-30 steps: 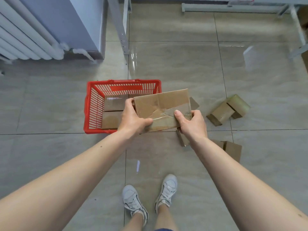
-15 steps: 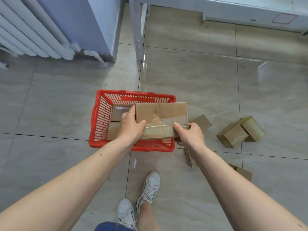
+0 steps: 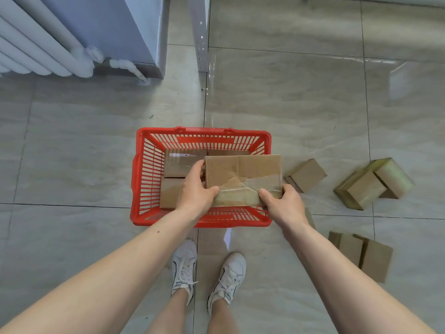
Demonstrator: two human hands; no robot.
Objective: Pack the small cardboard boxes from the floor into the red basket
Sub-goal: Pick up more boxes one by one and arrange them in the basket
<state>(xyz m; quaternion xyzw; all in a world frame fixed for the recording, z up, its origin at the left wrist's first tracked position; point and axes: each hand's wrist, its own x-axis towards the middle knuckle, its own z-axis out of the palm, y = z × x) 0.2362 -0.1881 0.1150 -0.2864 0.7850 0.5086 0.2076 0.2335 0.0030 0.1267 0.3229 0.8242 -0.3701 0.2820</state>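
Note:
Both hands hold a flat taped cardboard box [image 3: 243, 178] level over the right half of the red basket [image 3: 144, 174]. My left hand [image 3: 196, 192] grips its near left corner and my right hand [image 3: 281, 204] grips its near right corner. Inside the basket, on the left, lie two brown boxes [image 3: 179, 165], one behind the other. On the floor to the right are a small box [image 3: 307, 174], a pair of greenish taped boxes [image 3: 370, 184] and two more brown boxes [image 3: 363, 254].
A white radiator [image 3: 36, 44] and a grey cabinet [image 3: 134, 32] stand at the far left. A metal table leg [image 3: 201, 34] rises behind the basket. My two white shoes [image 3: 207, 273] stand just in front of the basket on the tiled floor.
The held box has moved left, from beside the basket to above its right half. I have stepped so that the basket now lies straight ahead of my feet.

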